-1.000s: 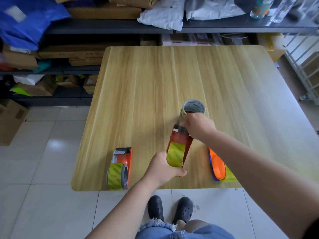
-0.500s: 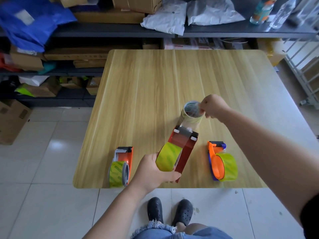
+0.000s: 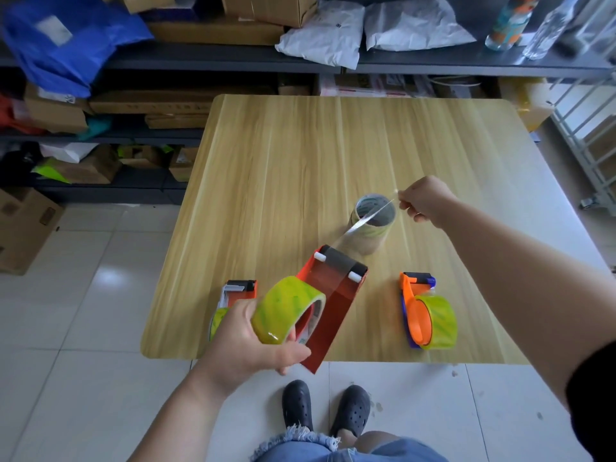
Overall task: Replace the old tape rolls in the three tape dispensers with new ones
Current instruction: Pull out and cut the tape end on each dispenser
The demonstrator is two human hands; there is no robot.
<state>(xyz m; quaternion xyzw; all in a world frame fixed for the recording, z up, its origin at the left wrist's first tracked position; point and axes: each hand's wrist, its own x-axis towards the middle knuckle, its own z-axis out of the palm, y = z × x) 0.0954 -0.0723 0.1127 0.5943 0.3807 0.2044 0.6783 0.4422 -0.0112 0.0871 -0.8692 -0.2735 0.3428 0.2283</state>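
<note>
Your left hand (image 3: 248, 345) grips the red dispenser (image 3: 328, 306) by its yellow-green roll (image 3: 286, 310), lifted above the table's (image 3: 283, 168) near edge, between the loaded dispenser (image 3: 233, 296) lying at left and the orange one (image 3: 423, 315) at right. Your right hand (image 3: 425, 201), a second ago at the dispenser's front, has drawn away up and right, pinching the tape end (image 3: 370, 216). That strip now stretches over the standing old core (image 3: 373, 225), so threading this roll looks nearly done.

Blue bag (image 3: 63, 38), cardboard boxes (image 3: 266, 8), white parcels (image 3: 413, 25), bottles (image 3: 508, 21) on shelf.
</note>
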